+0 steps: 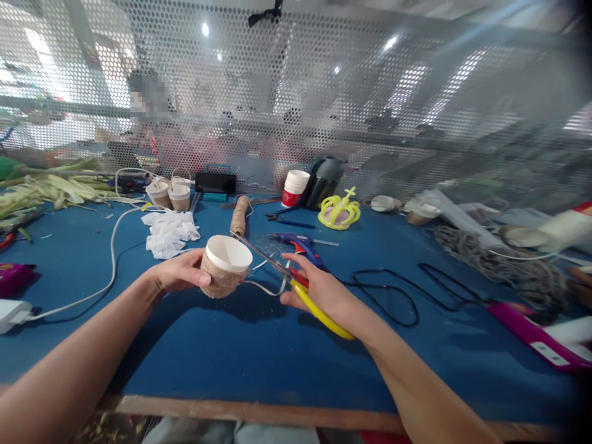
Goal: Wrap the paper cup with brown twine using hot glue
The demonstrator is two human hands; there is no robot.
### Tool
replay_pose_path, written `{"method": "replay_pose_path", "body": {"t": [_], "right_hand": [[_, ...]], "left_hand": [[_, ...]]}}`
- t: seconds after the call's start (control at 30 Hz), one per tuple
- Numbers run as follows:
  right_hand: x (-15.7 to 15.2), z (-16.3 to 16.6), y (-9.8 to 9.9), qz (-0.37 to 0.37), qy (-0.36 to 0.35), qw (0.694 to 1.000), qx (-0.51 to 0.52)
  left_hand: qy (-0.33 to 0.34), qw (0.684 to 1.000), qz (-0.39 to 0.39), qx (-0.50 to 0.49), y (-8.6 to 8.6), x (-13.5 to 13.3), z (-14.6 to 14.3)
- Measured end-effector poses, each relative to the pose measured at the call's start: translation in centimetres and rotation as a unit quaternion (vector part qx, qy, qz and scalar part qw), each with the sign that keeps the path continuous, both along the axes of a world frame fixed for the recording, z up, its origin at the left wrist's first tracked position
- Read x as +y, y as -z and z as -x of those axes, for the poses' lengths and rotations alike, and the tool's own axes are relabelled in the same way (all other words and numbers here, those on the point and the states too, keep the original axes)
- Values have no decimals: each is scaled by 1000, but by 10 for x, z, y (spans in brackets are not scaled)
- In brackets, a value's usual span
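My left hand (187,271) is closed around a paper cup (224,277) wrapped in brown twine or burlap, its white rim tilted toward me. In my right hand (319,287) is a pair of scissors (326,314) with yellow and red handles. Their blades point up and left, just behind the cup. A thin white strip (263,288) runs between the cup and my right hand; where its ends are fixed I cannot tell. Beyond the scissors lies a blue glue gun (296,242). A spool of twine (239,216) is behind the cup.
Crumpled white cloth (169,233), two small wrapped cups (179,197), a phone (215,183), stacked paper cups (295,185), pliers (291,219) and a yellow crown (340,213) are toward the back. Cables cross the blue table; a purple power strip (531,336) lies right. A perforated metal screen (296,80) rises behind.
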State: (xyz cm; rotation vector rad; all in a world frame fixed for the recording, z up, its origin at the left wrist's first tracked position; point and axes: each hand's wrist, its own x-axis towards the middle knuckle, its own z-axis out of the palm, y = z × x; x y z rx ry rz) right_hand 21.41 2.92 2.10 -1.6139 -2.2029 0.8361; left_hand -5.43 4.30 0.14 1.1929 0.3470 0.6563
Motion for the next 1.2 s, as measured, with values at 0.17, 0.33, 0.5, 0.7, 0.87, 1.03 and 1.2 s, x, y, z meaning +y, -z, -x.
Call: {"method": "replay_pose_path", "body": {"t": [0.17,0.33,0.5,0.7,0.87,1.03,1.2], "right_hand": [[0,-3,4,-6,-32,999,-18],[2,-1,7,28,-38,998,41],[2,-1,3,85,2,990,111],[-8,-4,-10,146,-16,970,195],[-10,-3,-10,163,-5,959,234],[-9,-10,-8,216,-82,910,345],[-8,-12,-7,221,-39,916,332]], "left_hand": [[6,999,17,-43,5,3,2],[-17,997,6,-69,7,6,2],[-73,993,22,-86,7,9,4],[-135,986,50,-78,11,13,8],[-123,988,64,-73,10,13,6],[-161,986,33,-21,8,12,6],[-142,971,-83,172,8,7,-1]]}}
